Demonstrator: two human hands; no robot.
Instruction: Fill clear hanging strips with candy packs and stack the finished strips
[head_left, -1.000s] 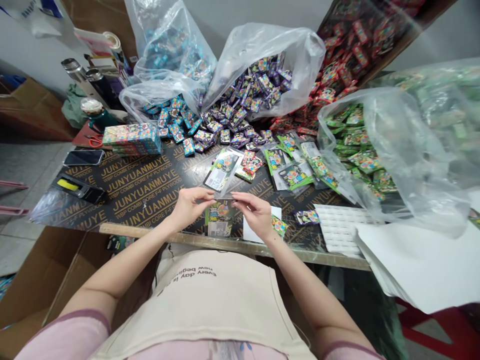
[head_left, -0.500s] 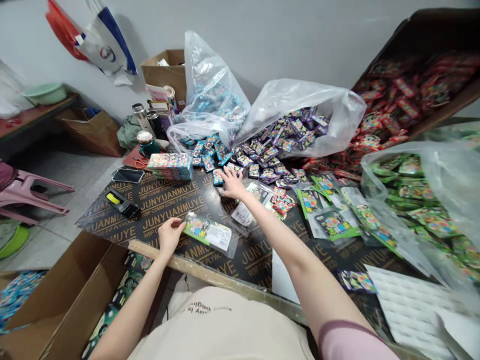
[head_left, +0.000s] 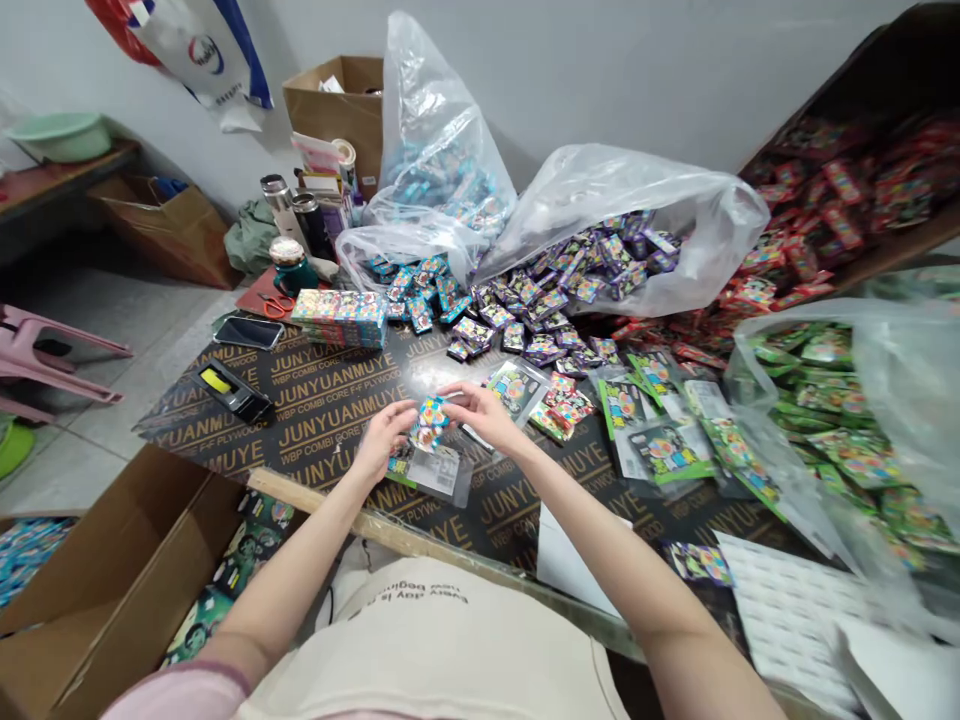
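Between my two hands is a small blue printed packet [head_left: 430, 425], raised over the table. My right hand [head_left: 482, 412] pinches its right edge with the fingertips. The fingers of my left hand [head_left: 385, 440] are closed at its left edge. Right below them lies a clear-and-green printed pouch [head_left: 437, 472], partly covered by the packet and my left hand. Another such pouch [head_left: 516, 390] lies beyond my right hand, with a few red packets [head_left: 564, 405] beside it. Blue packets [head_left: 420, 315] and purple packets [head_left: 544, 348] are heaped farther back.
A tape dispenser [head_left: 234, 392], a phone [head_left: 249, 332], orange scissors [head_left: 276, 305] and a stack of printed boxes [head_left: 339, 318] sit on the left. Green pouches [head_left: 670, 448] and a bag of green packets [head_left: 840, 390] are on the right. An open carton [head_left: 142, 570] stands below the table's left edge.
My right hand has come back from the heaps toward me with a blue packet. My left hand has left the pouch's corner and moved right, up to the packet.
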